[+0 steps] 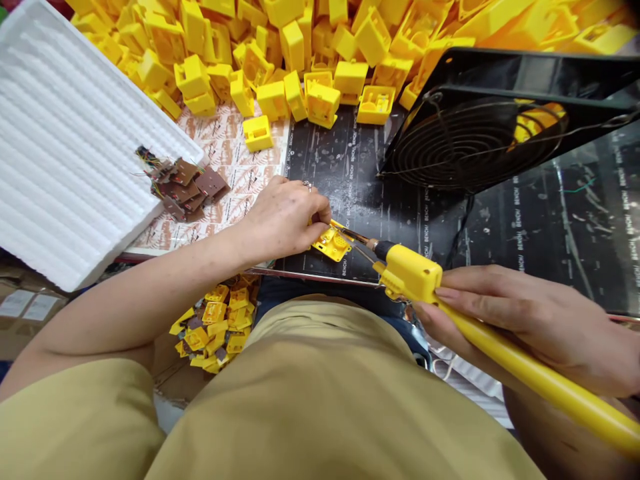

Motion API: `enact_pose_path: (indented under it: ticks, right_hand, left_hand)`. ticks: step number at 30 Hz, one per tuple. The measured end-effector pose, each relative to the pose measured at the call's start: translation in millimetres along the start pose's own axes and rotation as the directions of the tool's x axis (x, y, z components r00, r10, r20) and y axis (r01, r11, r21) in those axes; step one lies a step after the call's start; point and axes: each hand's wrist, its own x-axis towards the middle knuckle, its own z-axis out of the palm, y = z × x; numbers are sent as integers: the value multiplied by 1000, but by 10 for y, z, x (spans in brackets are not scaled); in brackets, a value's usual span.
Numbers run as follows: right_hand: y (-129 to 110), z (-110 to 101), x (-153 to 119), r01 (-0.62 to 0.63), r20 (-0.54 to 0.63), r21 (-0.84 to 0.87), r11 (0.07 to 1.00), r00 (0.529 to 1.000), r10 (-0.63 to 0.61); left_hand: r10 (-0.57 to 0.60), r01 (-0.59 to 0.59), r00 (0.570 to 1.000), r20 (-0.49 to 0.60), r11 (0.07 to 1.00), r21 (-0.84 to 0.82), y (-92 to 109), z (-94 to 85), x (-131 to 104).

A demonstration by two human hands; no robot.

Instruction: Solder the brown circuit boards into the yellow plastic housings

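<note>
Yellow plastic housing [334,245] is what I have before me through the head camera, lying on the black bench covering [380,213] to the near left of the black fan [480,97], close to the bench edge. The left hand [287,217], with a ring on one finger, is closed on the housing's far left part. From here I cannot tell whether the fingertips also pinch something smaller. The right hand [525,313], nearer the person than the fan, grips a yellow soldering tool [415,270] by its thick handle. I see its metal tip [357,235] reach the housing's right side, but contact is too fine for me to confirm.

Beyond the fan and to its left spreads a pile of yellow cases [295,47]. One single case [258,133] sits apart from them, left of the fan. Farther left of the fan I make out brown circuit boards [187,187] with thin wires, stacked by the edge of a ribbed white foam slab [90,147]. A lower heap of yellow parts [217,327] lies left of the fan, below the bench edge.
</note>
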Motion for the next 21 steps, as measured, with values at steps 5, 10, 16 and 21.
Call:
enact_pose_path:
  ticks: [5, 10, 16, 21]
  right_hand:
    - [-51, -4, 41, 37, 38, -20, 999, 999, -36]
    - [-38, -68, 85, 133, 139, -39, 990, 982, -126]
    - [148, -222, -14, 242, 105, 7, 970, 965, -241]
    - [47, -224, -50, -20, 16, 38, 999, 1000, 20]
  left_hand:
    - [-6, 6, 1000, 21, 1000, 12, 4, -4, 12]
    - [54, -53, 998, -20, 997, 55, 23, -14, 39]
    - [27, -28, 999, 22, 998, 63, 39, -34, 64]
    - [40, -41, 999, 20, 996, 73, 35, -56, 64]
